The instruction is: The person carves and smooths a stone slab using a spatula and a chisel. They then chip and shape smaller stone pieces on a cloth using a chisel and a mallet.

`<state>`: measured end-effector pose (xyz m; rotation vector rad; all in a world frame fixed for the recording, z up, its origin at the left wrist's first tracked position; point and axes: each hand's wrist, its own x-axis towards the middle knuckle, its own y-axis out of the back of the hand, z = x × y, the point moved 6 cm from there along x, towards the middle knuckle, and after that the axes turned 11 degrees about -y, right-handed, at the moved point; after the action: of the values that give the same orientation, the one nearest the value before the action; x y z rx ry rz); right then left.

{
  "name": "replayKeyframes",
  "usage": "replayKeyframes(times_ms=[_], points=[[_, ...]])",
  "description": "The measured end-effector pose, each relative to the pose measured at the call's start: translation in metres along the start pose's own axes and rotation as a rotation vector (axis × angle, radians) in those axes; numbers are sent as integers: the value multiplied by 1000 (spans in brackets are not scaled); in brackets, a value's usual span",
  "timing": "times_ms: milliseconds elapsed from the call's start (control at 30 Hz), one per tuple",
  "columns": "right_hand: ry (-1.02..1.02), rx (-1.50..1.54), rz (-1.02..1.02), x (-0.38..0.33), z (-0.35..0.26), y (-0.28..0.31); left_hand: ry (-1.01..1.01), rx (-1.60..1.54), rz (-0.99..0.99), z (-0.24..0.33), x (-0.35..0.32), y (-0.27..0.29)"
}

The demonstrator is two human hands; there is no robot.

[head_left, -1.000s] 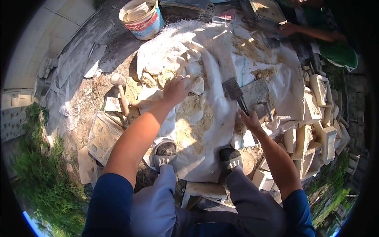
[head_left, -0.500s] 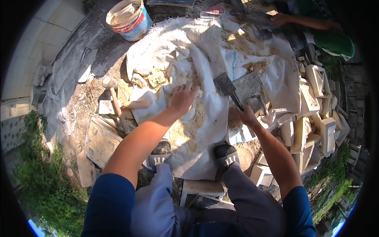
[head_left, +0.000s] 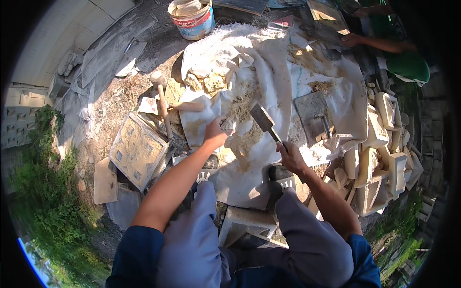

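My left hand (head_left: 217,132) is closed on a small pale lump (head_left: 228,126), low over the crumb-covered white woven sheet (head_left: 269,62). In my right hand (head_left: 291,156) is a scraper (head_left: 262,118) with a dark rectangular blade, gripped by its handle. The blade points up and left, apart from the lump. Sandy crumbs (head_left: 242,103) are strewn between and beyond my hands. To the right of the scraper a plastering trowel (head_left: 309,113) lies flat on the sheet. Yellowish chunks (head_left: 214,83) rest toward the sheet's left edge.
A wooden mallet (head_left: 161,91) and another wooden-handled tool (head_left: 188,106) lie at the left, near a patterned, sand-coated slab (head_left: 138,150). A paint bucket (head_left: 193,21) stands far left. Hollow cast blocks (head_left: 377,177) pile up at right. Another person's hand (head_left: 351,40) works far right.
My left hand has drawn nearer to me, turning the pale lump up. The scraper has moved slightly left and nearer, away from the plastering trowel. The whole view has shifted.
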<state>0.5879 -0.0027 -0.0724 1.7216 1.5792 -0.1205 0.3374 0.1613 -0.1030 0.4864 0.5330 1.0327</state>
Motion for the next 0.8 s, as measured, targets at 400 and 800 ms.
replayKeyframes(times_ms=[400,800], points=[[59,-91,93,-12,-32,-23,-32,-116,-26,-6,5,1],[314,-108,242,-3,-67,-37,6,-72,-97,-15,15,-9]])
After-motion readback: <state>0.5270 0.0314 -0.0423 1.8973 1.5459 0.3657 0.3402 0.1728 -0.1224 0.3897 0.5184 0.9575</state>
